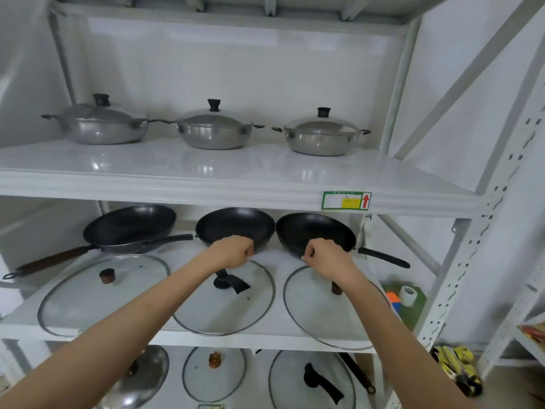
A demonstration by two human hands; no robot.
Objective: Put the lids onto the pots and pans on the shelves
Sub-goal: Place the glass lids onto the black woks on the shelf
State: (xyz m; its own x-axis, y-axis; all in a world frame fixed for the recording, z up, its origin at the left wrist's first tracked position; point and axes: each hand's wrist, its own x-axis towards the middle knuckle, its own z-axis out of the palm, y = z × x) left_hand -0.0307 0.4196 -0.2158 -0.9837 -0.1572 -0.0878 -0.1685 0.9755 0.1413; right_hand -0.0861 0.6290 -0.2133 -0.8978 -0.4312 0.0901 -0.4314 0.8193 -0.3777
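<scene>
Seen from the head camera, a person's two bare arms reach onto the middle shelf (188,335) of a white metal rack. The left hand (233,251) is clenched in a loose fist at the near rim of the middle black pan (235,227); whether it pinches the rim cannot be told. The right hand (326,256), fingers curled, meets the near edge of the right black pan (315,231), its grip likewise unclear. A third dark pan (129,228) with a long brown handle sits at left. In front of the pans lie three round glass lids flat on the shelf: the left lid (103,293) with a brown knob, the middle lid (227,302) with a black handle, the right lid (333,308) under the right forearm. On the glossy upper shelf (206,172), three shiny steel pots (211,131) already wear domed lids with black knobs. More lids rest on the bottom shelf.
</scene>
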